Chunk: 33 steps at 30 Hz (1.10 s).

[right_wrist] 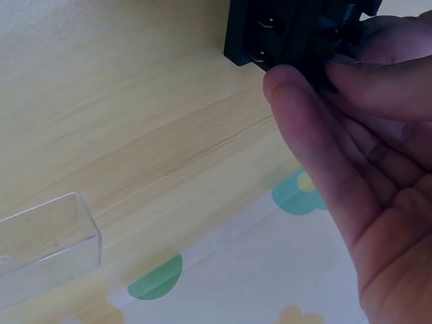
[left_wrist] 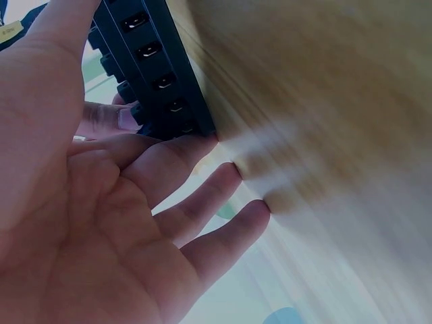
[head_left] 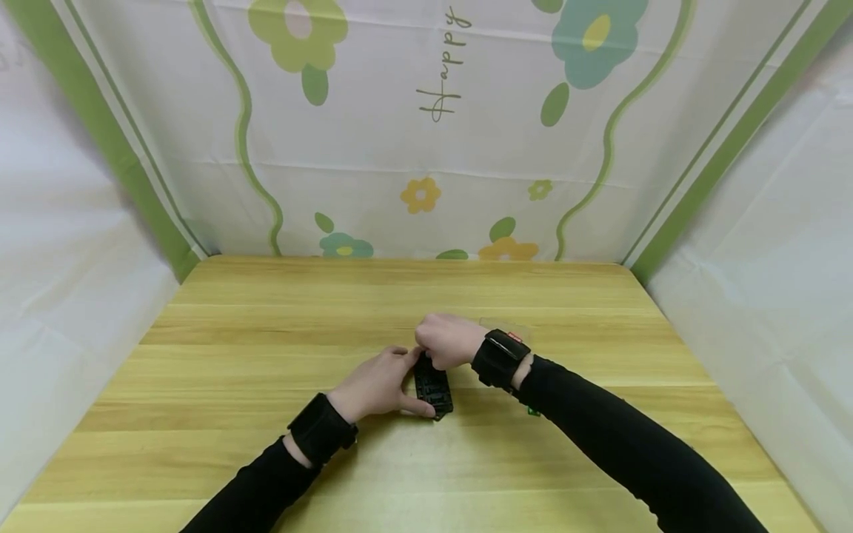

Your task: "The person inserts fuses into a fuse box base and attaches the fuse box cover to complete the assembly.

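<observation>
A long black block [head_left: 433, 389] with rows of slots and metal contacts, resembling a fuse block, lies lengthwise on the table between the hands. My left hand [head_left: 380, 383] holds it along its left side, thumb at the near end and index finger at the far end. In the left wrist view its other fingertips touch the tabletop. My right hand [head_left: 452, 342] bends over the block's far end. The right wrist view has its thumb and index finger pinching at the block's dark end [right_wrist: 290, 34]; whatever lies between those fingertips is hidden.
A clear plastic box-shaped cover [right_wrist: 50, 253] lies on the wooden table [head_left: 266, 318] behind my right wrist. One small green piece [head_left: 533, 411] peeks out beneath the right forearm. White flowered cloth [head_left: 373, 141] rises at the table's back edge, with plain cloth at both sides.
</observation>
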Tool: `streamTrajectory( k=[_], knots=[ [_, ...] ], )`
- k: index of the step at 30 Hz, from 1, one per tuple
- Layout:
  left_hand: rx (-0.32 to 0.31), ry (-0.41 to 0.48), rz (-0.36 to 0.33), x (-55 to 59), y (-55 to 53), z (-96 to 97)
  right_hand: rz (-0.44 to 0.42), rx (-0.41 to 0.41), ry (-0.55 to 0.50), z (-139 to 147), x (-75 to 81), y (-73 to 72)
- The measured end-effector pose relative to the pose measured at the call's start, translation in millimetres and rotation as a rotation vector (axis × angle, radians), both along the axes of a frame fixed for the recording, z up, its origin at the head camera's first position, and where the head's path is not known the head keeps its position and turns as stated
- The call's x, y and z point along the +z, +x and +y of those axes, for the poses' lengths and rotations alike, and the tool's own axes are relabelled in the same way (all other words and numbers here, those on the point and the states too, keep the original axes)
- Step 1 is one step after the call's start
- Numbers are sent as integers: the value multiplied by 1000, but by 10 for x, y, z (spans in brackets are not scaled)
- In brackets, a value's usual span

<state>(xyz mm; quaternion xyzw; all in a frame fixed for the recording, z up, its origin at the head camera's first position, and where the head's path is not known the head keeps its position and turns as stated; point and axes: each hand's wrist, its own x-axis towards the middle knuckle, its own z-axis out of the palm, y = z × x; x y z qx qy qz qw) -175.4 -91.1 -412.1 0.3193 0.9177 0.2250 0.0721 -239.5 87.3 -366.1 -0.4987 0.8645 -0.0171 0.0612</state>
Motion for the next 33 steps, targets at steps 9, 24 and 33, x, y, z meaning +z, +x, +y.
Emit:
streamTrajectory(
  k=[9, 24, 33],
  knots=[
    [10, -14, -5, 4, 20, -2, 11, 10, -2, -26, 3, 9],
    [4, -13, -2, 12, 14, -2, -45, -6, -37, 22, -36, -14],
    [23, -29, -34, 10, 16, 11, -167, -4, -130, 148, 20, -82]
  ],
)
